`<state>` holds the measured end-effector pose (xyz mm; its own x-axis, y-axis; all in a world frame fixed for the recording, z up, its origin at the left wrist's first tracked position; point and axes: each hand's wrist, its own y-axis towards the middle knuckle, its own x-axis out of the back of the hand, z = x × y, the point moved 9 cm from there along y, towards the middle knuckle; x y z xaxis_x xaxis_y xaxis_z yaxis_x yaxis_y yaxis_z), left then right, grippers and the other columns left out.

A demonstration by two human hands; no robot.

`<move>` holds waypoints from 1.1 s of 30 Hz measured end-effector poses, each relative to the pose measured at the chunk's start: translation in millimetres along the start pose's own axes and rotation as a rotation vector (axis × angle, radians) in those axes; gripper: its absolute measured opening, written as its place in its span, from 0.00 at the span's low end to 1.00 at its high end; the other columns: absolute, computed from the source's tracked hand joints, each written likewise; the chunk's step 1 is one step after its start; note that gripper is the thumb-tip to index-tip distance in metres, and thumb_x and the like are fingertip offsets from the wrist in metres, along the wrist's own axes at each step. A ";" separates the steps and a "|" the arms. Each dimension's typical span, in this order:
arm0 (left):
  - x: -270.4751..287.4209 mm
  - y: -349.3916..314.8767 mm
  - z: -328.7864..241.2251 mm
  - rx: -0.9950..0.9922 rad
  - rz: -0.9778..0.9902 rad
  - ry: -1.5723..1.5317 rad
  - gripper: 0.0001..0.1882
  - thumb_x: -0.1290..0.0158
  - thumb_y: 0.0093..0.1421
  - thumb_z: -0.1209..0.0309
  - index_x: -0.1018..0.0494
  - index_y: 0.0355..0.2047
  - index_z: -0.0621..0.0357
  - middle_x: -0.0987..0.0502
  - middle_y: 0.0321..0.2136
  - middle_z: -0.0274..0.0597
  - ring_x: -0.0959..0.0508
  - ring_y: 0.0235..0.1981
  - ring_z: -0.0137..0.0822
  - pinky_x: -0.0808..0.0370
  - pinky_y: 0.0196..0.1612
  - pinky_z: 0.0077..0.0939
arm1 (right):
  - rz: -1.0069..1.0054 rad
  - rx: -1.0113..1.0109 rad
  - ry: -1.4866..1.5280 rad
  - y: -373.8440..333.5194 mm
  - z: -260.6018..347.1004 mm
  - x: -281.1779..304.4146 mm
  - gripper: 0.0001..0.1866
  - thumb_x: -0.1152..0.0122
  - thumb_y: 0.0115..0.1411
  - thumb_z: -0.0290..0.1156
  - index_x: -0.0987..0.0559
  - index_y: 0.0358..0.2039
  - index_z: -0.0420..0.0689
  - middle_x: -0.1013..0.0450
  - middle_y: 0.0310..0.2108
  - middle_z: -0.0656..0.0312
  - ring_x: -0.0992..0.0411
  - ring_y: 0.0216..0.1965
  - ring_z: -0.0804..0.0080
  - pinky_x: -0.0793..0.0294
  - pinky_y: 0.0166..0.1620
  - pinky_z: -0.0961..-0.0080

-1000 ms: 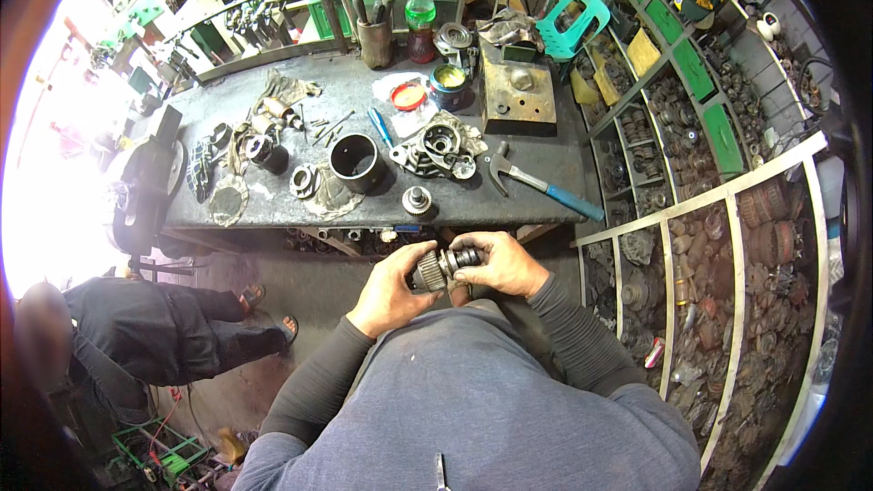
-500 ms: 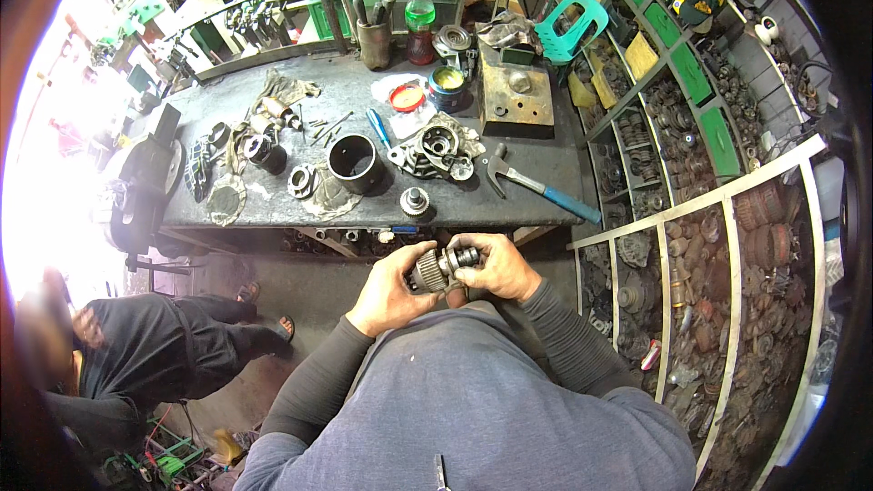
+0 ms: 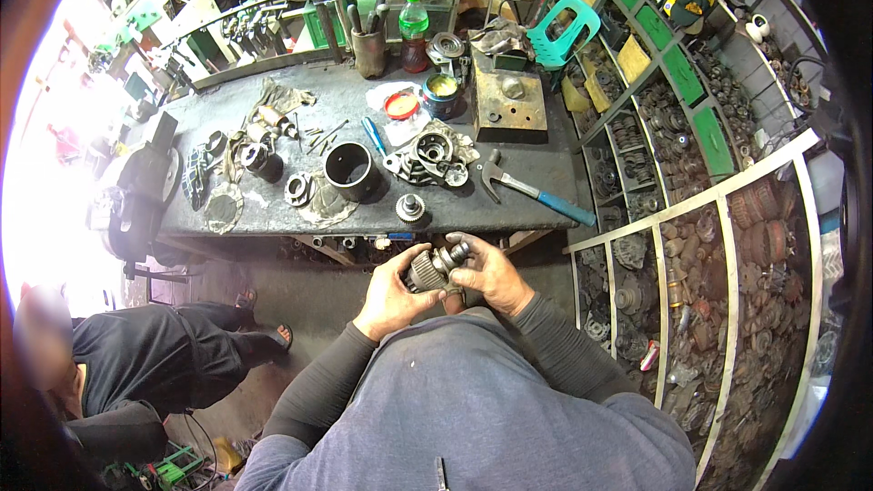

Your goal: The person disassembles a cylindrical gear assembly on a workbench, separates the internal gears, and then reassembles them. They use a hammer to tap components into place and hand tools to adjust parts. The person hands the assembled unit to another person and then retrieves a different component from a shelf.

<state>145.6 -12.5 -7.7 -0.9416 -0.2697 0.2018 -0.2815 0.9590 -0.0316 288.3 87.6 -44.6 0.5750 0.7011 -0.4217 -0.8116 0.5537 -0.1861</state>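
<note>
Your left hand [image 3: 396,295] has its fingers curled closed around the gear [image 3: 425,273]; right of them, your right hand [image 3: 494,275] lightly pinches the shaft [image 3: 460,253]. The counter [image 3: 496,216] lies beyond both. For good control, hold firmly left, lightly right, keeping gear and shaft in line.

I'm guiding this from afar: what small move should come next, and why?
Perhaps turn the geared metal part slightly: the left hand holds its toothed end and the right hand its narrower end, so both ends look supported.
</note>
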 end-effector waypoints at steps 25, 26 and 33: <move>12.0 103.8 138.8 0.198 -0.560 0.394 0.41 0.24 0.53 0.74 0.28 0.67 0.62 0.14 0.51 0.53 0.14 0.52 0.42 0.20 0.60 0.37 | -0.089 0.015 -0.236 -12.2 66.4 214.1 0.31 0.27 0.66 0.46 0.26 0.62 0.43 0.21 0.47 0.62 0.22 0.47 0.75 0.22 0.43 0.74; 10.8 100.9 140.5 0.203 -0.580 0.390 0.41 0.24 0.52 0.74 0.28 0.66 0.62 0.14 0.51 0.52 0.14 0.52 0.41 0.20 0.60 0.36 | -0.150 0.116 -0.398 -11.0 70.1 231.0 0.29 0.24 0.64 0.39 0.25 0.59 0.39 0.20 0.47 0.60 0.21 0.48 0.71 0.20 0.58 0.66; 6.4 106.2 146.1 0.202 -0.602 0.266 0.34 0.24 0.54 0.74 0.25 0.60 0.67 0.14 0.47 0.44 0.16 0.47 0.35 0.20 0.56 0.31 | 0.013 -0.099 -0.192 0.7 72.1 270.1 0.31 0.28 0.68 0.38 0.30 0.64 0.38 0.23 0.49 0.59 0.22 0.50 0.71 0.18 0.58 0.67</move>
<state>82.6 75.0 -152.8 -0.5403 -0.6953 0.4739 -0.7946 0.6069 -0.0156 450.6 309.8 -94.7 0.5658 0.7859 -0.2494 -0.8198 0.5039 -0.2719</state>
